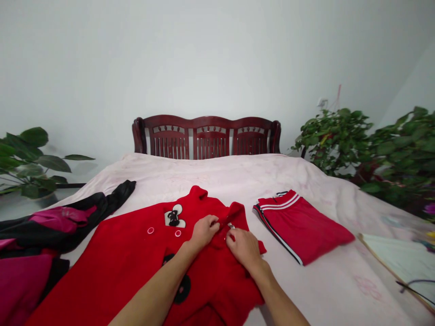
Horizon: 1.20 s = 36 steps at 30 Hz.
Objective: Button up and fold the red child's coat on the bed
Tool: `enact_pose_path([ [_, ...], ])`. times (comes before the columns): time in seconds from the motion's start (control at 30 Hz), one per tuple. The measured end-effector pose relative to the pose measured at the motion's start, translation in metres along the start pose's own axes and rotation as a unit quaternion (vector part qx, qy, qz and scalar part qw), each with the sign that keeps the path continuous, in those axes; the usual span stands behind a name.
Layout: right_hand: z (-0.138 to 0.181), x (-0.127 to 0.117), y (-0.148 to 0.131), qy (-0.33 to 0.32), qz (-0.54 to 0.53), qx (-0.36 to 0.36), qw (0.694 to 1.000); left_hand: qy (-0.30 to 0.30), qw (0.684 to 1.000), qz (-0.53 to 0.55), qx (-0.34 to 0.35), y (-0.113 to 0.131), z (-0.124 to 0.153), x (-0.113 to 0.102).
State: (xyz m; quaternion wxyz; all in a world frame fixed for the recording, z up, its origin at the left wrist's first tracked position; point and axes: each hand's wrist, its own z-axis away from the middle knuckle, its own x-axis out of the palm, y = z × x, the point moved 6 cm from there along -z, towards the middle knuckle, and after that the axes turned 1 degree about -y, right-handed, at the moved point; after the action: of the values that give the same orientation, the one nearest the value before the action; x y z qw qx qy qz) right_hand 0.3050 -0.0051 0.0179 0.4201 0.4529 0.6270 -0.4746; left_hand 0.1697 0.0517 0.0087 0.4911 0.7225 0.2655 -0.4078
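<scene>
A red coat (118, 253) with a black-and-white appliqué (175, 217) and pale-rimmed round buttons (150, 231) lies spread on the bed in front of me. My left hand (205, 231) pinches the coat's red cloth close to the collar. Just right of it, my right hand (243, 246) has its fingers closed on the coat's edge, beside a small whitish tag (231, 225). Both hands are close together but apart. A large dark round patch (182, 290) shows on the coat below my left forearm, which covers part of the front.
A folded pair of red shorts (302, 226) with white and black stripes lies to the right. Black and magenta clothes (64, 222) are heaped at left. A pale sheet (231, 176) covers the bed. Leafy plants (340, 140) stand at both sides; a wooden headboard (210, 121) rises behind.
</scene>
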Motion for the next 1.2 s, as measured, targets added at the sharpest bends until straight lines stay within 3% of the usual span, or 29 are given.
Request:
enact_pose_path([
  [0.1, -0.001, -0.007, 0.005, 0.027, -0.078, 0.012, 0.997, 0.002, 0.998, 0.052, 0.021, -0.002, 0.003, -0.011],
  [0.2, -0.001, -0.005, 0.005, -0.033, -0.115, -0.042, 0.992, 0.002, 0.997, 0.076, 0.033, 0.002, 0.002, -0.02],
  [0.3, 0.0, 0.0, 0.006, -0.093, -0.093, -0.082, 0.988, 0.016, 0.996, 0.083, 0.037, 0.011, -0.006, -0.038],
  [0.47, -0.003, 0.005, -0.005, -0.085, -0.011, -0.119, 0.989, 0.055, 0.995, 0.062, 0.059, 0.027, -0.017, -0.064],
  [0.63, -0.004, 0.007, -0.006, -0.064, -0.018, -0.077, 0.995, 0.022, 0.996, 0.057, 0.06, 0.018, 0.004, -0.021],
  [0.7, -0.001, 0.006, -0.004, -0.064, -0.026, -0.089, 0.994, 0.022, 0.996, 0.076, 0.035, 0.011, 0.011, -0.005],
  [0.77, 0.001, 0.005, -0.005, -0.084, -0.023, -0.119, 0.989, 0.028, 0.994, 0.101, 0.012, 0.007, 0.008, -0.004],
  [0.87, 0.002, 0.006, -0.007, -0.123, -0.001, -0.145, 0.982, 0.051, 0.989, 0.135, -0.022, 0.005, -0.017, -0.038],
  [1.07, 0.01, 0.018, -0.03, -0.139, 0.081, -0.24, 0.957, 0.145, 0.977, 0.147, -0.048, 0.001, -0.085, -0.173],
  [1.13, 0.012, 0.019, -0.032, -0.117, 0.085, -0.241, 0.96, 0.15, 0.98, 0.132, -0.02, 0.007, -0.086, -0.185],
  [1.2, 0.011, 0.018, -0.026, -0.103, 0.078, -0.208, 0.97, 0.117, 0.986, 0.119, 0.014, 0.018, -0.072, -0.162],
])
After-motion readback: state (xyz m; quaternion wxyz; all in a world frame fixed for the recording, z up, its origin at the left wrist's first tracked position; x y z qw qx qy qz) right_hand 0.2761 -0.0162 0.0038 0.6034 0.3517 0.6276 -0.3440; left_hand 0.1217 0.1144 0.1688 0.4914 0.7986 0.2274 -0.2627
